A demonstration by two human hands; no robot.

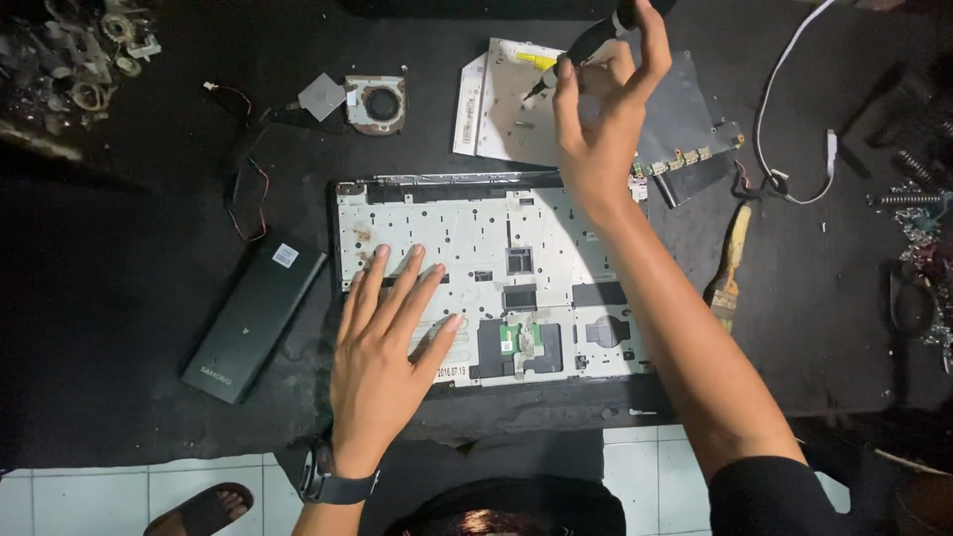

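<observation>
An opened laptop shell (556, 213), its white metal inner plate facing up, lies on a black mat in the middle of the head view. My left hand (382, 352) rests flat on its left part, fingers spread, holding nothing. My right hand (601, 119) is raised beyond the shell's far edge and grips a black screwdriver (586, 45), tip pointing down-left over a slim silver optical drive (501, 104). A dark circuit board (685, 119) lies under and right of that hand.
A dark battery pack (253, 318) lies left of the shell. A cooling fan with heat sink (372, 101) and red-black wires sit at the back. A wooden-handled brush (730, 263), a white cable (784, 89) and loose metal parts are on the right. Tiled floor and a sandal show below.
</observation>
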